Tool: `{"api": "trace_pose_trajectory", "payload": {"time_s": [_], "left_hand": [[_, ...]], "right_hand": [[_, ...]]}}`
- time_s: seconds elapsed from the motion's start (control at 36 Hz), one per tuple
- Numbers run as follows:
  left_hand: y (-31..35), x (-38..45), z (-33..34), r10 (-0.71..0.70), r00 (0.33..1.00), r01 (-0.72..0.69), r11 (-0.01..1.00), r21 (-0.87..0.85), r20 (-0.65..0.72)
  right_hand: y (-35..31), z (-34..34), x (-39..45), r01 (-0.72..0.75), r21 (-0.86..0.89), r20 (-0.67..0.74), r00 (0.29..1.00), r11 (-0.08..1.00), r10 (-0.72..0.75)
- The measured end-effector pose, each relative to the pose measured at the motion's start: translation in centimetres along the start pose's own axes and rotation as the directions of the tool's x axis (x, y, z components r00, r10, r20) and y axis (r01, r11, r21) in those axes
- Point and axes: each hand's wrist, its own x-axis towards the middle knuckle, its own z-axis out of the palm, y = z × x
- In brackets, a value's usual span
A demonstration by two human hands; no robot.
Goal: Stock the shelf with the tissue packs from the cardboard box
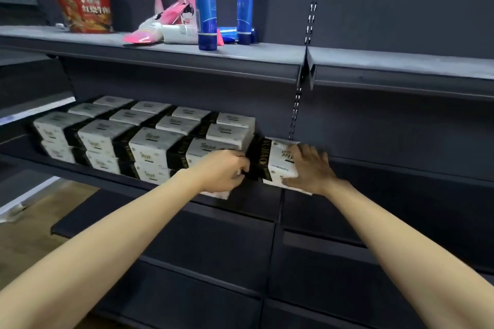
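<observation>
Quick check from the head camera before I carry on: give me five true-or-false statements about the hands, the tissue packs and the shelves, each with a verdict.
1. The right hand rests on the tissue pack at the right end of the row. True.
2. The left hand hangs free below the shelf. False: it is at the front packs, fingers curled on one.
3. The packs on the middle shelf lie two high. True.
4. The red noodle bowl stands among the tissue packs. False: it stands on the upper shelf.
5. Both blue tubes lie flat. False: the two tall ones stand upright.
</observation>
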Motion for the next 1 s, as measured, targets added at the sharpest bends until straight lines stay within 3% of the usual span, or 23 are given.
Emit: {"api": "trace_pose_trajectory", "payload": {"time_s": [0.28, 0.39, 0.61, 0.75, 1.0], "left_hand": [[-6.1, 3.3, 0.0, 0.15, 0.987, -0.15, 0.989, 0.002, 0.058], [-7.9, 3.5, 0.3, 0.195, 0.979, -0.191, 0.98, -0.062, 0.06], [-10.4, 3.6, 1.3, 0.23, 0.972, -0.22, 0.965, -0.145, 0.05], [-10.5, 3.4, 0.6, 0.217, 0.975, -0.207, 0.967, -0.145, 0.054], [-10.7, 0.8, -1.9, 0.18, 0.974, -0.174, 0.983, -0.055, 0.138]], "right_hand": [[-2.6, 3.2, 7.2, -0.2, -0.264, -0.153, 0.975, 0.944, 0.163], [-2.8, 3.8, 10.1, -0.269, -0.263, -0.166, 0.959, 0.927, 0.231], [-2.0, 4.7, 14.2, -0.343, -0.158, -0.136, 0.936, 0.926, 0.323], [-3.0, 3.7, 14.7, -0.372, -0.164, 0.018, 0.925, 0.913, 0.38], [-7.2, 0.2, 10.5, -0.12, 0.015, 0.063, 0.991, 0.993, 0.119]]}}
